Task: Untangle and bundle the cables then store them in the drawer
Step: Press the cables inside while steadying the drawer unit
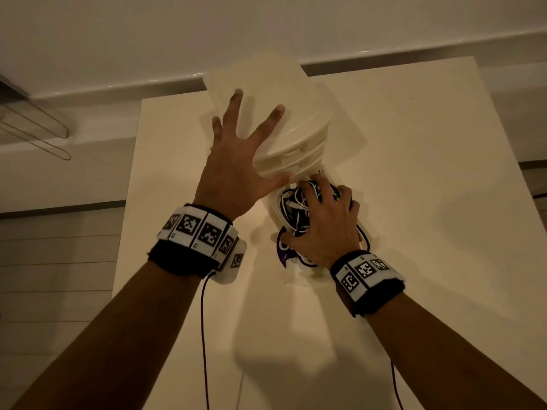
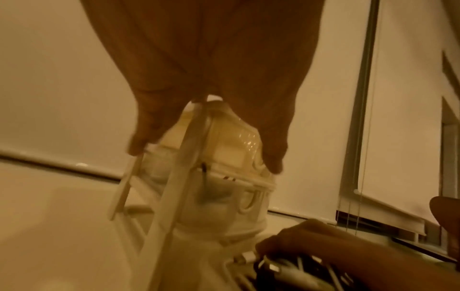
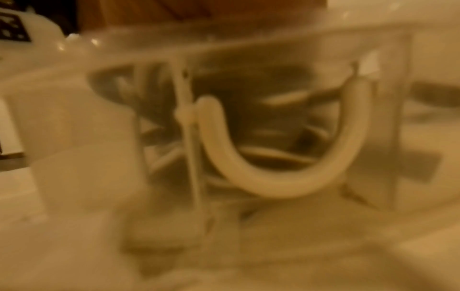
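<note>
A small white plastic drawer unit [image 1: 296, 119] stands on the white table [image 1: 414, 202]. My left hand [image 1: 248, 143] lies spread on its top, fingers straight, thumb at the front edge. The bottom drawer [image 1: 273, 202] is pulled out towards me. A tangle of black and white cables [image 1: 293, 208] fills it. My right hand [image 1: 322, 220] is on top of them, fingers curled over the bundle and thumb at its near side. The left wrist view shows the unit [image 2: 224, 157] under my left hand [image 2: 211, 78], and the cables [image 2: 286, 269]. The blurred right wrist view shows a white cable loop [image 3: 273, 187].
The table's left edge [image 1: 130, 202] drops to a tiled floor. A wire hanger [image 1: 35, 128] lies at the far left. A wall runs behind the table, and a window blind [image 2: 398, 118] hangs to the right. Thin leads [image 1: 204, 335] trail from my wristbands.
</note>
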Motion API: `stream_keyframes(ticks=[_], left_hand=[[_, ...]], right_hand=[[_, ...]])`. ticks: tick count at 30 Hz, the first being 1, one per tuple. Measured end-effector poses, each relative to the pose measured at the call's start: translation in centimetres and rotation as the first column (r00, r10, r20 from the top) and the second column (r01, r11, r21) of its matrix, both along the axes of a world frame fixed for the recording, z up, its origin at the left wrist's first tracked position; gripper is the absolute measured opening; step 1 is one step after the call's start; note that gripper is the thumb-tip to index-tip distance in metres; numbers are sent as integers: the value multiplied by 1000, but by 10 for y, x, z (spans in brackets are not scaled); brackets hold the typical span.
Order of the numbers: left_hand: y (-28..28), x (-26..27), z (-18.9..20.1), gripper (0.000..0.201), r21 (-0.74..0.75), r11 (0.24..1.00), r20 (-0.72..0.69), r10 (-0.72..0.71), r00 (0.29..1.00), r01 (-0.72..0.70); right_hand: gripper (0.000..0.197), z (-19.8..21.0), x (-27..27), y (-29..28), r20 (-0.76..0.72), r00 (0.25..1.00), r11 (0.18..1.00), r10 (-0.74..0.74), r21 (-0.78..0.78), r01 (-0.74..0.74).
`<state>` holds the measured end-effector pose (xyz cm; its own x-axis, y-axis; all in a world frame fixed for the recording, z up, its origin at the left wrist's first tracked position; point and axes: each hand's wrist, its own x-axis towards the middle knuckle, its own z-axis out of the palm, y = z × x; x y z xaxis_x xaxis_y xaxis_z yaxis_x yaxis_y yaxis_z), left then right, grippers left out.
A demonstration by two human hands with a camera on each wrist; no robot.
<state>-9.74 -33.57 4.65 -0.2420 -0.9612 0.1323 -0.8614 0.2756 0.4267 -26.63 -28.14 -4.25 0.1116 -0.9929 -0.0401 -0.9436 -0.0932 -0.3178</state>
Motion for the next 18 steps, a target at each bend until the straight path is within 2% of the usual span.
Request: stream_keyframes(ticks=[3, 5, 9, 15, 18], left_hand=[[-3, 0, -8, 70, -6, 999, -110, 41, 993, -42], [-7, 1, -9, 62, -28, 999, -100, 25, 995, -28], [-9, 2, -9, 62, -24, 1000, -90, 5, 996, -7], [-1, -9, -13, 59, -58, 996, -115, 60, 992, -67], [-1, -10, -12, 60, -52, 996, -104, 67, 992, -73]], right_hand=[[106, 2, 0, -4, 22, 999, 999, -38, -1, 38], [106, 4, 1, -6, 27, 999, 999, -45, 0, 45], [107, 5, 3, -6, 61, 996, 998, -67, 9, 67], [108, 1, 12, -8, 232, 961, 987, -150, -17, 158], [108, 0, 19, -11, 221, 963, 986, -155, -27, 165]])
